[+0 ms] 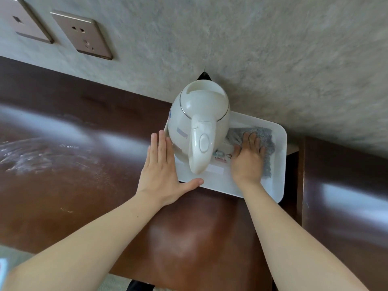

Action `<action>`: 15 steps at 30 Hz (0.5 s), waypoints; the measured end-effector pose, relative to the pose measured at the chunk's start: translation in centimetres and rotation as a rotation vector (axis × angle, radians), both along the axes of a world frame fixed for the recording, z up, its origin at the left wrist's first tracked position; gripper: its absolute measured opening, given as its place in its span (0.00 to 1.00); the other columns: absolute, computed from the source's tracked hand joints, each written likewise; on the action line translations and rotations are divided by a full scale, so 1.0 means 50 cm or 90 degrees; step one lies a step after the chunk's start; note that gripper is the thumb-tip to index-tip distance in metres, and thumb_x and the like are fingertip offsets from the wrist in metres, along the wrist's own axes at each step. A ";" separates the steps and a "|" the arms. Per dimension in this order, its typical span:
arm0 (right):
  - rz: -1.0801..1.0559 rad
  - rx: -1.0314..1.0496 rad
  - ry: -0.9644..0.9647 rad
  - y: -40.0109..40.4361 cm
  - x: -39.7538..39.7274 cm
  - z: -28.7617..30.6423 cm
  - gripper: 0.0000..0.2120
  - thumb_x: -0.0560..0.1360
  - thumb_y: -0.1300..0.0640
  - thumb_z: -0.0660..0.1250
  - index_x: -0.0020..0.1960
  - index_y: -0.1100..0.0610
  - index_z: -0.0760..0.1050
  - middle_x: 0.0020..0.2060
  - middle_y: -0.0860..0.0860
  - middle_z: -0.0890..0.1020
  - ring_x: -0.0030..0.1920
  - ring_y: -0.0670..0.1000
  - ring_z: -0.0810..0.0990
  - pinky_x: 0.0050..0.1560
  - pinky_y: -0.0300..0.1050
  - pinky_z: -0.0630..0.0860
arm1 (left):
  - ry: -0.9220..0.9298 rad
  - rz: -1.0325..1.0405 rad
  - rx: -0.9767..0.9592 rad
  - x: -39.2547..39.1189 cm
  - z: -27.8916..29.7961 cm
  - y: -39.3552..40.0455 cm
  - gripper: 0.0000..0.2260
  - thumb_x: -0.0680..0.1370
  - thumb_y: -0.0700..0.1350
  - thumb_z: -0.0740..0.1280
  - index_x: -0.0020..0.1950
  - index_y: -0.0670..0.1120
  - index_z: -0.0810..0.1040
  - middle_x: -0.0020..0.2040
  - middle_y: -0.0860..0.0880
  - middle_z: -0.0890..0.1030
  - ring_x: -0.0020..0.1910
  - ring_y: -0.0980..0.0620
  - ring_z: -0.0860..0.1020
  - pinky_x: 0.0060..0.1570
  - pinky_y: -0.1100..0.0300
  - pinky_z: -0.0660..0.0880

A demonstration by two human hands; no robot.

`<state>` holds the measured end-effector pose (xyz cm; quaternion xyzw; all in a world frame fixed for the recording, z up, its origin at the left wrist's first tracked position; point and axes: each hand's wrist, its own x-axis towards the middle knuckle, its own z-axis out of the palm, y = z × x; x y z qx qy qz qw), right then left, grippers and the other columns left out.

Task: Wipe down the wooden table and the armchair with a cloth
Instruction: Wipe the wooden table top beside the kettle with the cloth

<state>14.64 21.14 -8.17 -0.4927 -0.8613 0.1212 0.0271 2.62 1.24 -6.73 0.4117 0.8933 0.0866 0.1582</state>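
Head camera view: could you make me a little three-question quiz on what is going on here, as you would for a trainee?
1. True or false: the right hand presses a grey cloth flat inside the white tray.
2. What stands on the tray beside the cloth?
A. a white kettle
B. a glass vase
C. a stack of plates
3. Fill in: the left hand lies flat and open on the wooden ____, its thumb along the tray's near edge.

Key
1. True.
2. A, the white kettle, handle towards the camera.
3. table.
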 end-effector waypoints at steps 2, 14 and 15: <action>-0.049 -0.054 0.083 -0.008 0.004 0.016 0.20 0.84 0.56 0.52 0.72 0.61 0.67 0.70 0.61 0.72 0.69 0.63 0.69 0.69 0.55 0.65 | -0.009 -0.002 0.002 -0.001 0.001 -0.001 0.61 0.65 0.84 0.47 0.76 0.41 0.26 0.80 0.42 0.29 0.78 0.45 0.27 0.79 0.50 0.36; -0.373 -0.304 0.611 -0.174 0.045 0.216 0.15 0.82 0.45 0.57 0.43 0.49 0.77 0.34 0.42 0.81 0.38 0.41 0.79 0.37 0.33 0.74 | -0.086 -0.121 -0.044 -0.064 0.060 -0.101 0.51 0.67 0.82 0.38 0.78 0.52 0.25 0.79 0.50 0.27 0.77 0.50 0.26 0.80 0.50 0.37; -0.385 -0.299 0.641 -0.188 0.039 0.241 0.15 0.82 0.45 0.57 0.42 0.48 0.78 0.31 0.41 0.80 0.36 0.40 0.79 0.35 0.33 0.73 | -0.069 -0.128 -0.049 -0.075 0.072 -0.120 0.51 0.67 0.82 0.37 0.79 0.52 0.28 0.80 0.50 0.28 0.78 0.50 0.26 0.79 0.51 0.37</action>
